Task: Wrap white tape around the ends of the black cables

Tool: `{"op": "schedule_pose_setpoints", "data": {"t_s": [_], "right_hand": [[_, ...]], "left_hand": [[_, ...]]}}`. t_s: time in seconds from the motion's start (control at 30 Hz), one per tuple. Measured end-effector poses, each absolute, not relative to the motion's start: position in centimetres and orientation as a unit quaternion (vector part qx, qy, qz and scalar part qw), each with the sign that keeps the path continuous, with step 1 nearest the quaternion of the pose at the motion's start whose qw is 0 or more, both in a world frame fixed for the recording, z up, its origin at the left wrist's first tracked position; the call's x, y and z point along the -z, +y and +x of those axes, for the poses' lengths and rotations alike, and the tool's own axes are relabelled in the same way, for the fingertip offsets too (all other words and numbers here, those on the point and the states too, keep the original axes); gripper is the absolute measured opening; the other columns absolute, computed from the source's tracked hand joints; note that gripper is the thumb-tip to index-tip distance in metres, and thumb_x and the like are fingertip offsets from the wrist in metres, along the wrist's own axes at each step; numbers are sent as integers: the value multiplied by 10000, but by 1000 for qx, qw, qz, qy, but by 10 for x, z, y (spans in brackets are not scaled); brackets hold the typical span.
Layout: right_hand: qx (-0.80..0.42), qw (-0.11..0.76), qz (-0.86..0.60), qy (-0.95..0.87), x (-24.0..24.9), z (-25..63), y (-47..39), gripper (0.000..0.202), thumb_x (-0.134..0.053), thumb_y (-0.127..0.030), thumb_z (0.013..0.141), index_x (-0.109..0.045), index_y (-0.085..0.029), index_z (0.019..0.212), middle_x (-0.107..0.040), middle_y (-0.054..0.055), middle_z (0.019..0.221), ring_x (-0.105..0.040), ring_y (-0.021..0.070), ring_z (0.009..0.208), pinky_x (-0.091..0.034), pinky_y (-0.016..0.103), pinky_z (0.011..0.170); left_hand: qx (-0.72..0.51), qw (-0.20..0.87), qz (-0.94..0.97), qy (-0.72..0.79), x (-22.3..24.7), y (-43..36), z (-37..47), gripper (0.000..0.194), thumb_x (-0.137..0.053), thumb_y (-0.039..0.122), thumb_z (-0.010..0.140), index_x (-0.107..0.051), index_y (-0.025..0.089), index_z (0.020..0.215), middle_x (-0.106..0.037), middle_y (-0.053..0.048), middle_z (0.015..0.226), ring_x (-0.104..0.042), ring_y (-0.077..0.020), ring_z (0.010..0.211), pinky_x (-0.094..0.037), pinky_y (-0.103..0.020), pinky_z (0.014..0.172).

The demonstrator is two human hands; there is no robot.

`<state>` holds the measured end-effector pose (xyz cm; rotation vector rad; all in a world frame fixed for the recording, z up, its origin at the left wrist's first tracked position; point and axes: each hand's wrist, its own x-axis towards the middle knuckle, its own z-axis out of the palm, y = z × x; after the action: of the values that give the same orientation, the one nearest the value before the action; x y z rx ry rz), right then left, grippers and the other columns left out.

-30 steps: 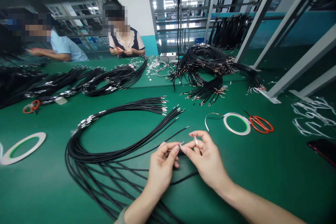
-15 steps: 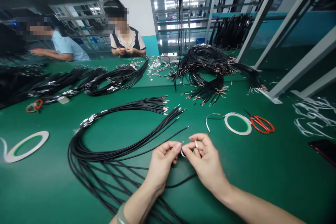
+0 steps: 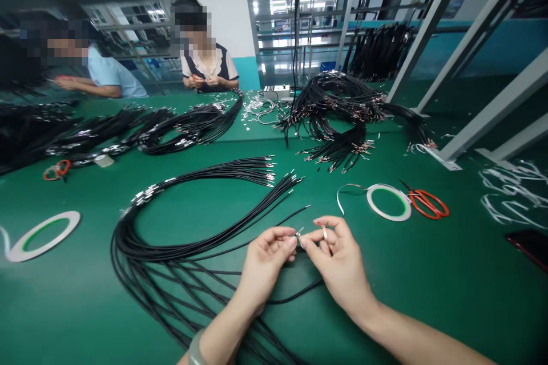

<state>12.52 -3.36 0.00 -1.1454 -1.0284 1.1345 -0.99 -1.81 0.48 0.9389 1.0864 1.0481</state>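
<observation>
My left hand [image 3: 269,259] pinches a small cable end [image 3: 300,231] whose tip shows between the two hands. My right hand [image 3: 338,256] is closed close beside it, thumb and forefinger at the same cable end, and a thin copper-coloured strip [image 3: 326,235] runs through its fingers. Left of the hands a curved bundle of black cables [image 3: 171,248] lies on the green table [image 3: 406,274], its stripped ends pointing right. A cable passes beneath both hands. Past my right hand rests a roll of white tape [image 3: 371,205] with a loose end.
Orange scissors [image 3: 430,205] lie right of the roll; another pair [image 3: 57,170] is at the left. A second tape roll [image 3: 28,251] lies far left. Cable piles [image 3: 338,94] and metal posts [image 3: 475,108] stand behind. Two people [image 3: 208,65] sit across the table.
My right hand has shifted slightly right and the fingers of both hands have moved a little. The cable tip shows more between them, and the white strip there shows less.
</observation>
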Motion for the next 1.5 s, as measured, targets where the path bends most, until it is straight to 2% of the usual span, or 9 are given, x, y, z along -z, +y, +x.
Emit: {"op": "schedule_pose_setpoints", "data": {"t_s": [0.2,0.7,0.8,1.0,1.33,1.5], "right_hand": [[-492,579,-479,-439,0,125,-35,270,-637,-197,819,-441,-242,998,-691,-24,716,-463,82,488,-331,197,485],[-506,582,-470,-429,-3,126,-31,248,-635,-186,815,-449,-228,973,-682,-24,688,-463,84,494,-330,200,488],[-506,581,-475,-426,-2,127,-30,262,-642,-187,807,-447,-229,978,-678,-30,679,-450,79,479,-331,195,482],[-510,574,-476,-429,-3,129,-32,277,-657,-181,796,-447,-232,970,-655,-49,644,-474,81,488,-359,189,497],[-504,582,-466,-436,-4,122,-36,232,-642,-178,802,-468,-243,942,-668,-41,665,-533,84,502,-436,190,534],[-502,578,-470,-440,-5,123,-36,207,-648,-199,799,-486,-238,922,-674,-19,698,-599,117,584,-463,216,567]], "left_hand": [[-445,592,430,517,-2,-19,-4,226,-701,311,740,-630,106,802,-639,-4,560,-573,-96,497,-463,-190,521],[-431,580,452,522,-2,-20,-5,233,-650,341,781,-609,114,755,-622,1,517,-562,-91,449,-440,-177,476],[-437,575,455,521,-2,-22,-4,215,-659,331,776,-613,121,785,-614,6,553,-558,-89,478,-451,-182,494],[-454,541,513,488,0,-22,-5,189,-626,280,807,-684,154,934,-578,-18,792,-556,-97,641,-482,-207,601],[-500,504,512,484,5,-22,-2,119,-642,220,782,-717,179,866,-547,-14,825,-575,-105,634,-504,-235,618],[-498,498,507,496,3,-23,-1,124,-647,225,776,-726,184,862,-555,-17,825,-586,-118,654,-512,-237,631]]}}
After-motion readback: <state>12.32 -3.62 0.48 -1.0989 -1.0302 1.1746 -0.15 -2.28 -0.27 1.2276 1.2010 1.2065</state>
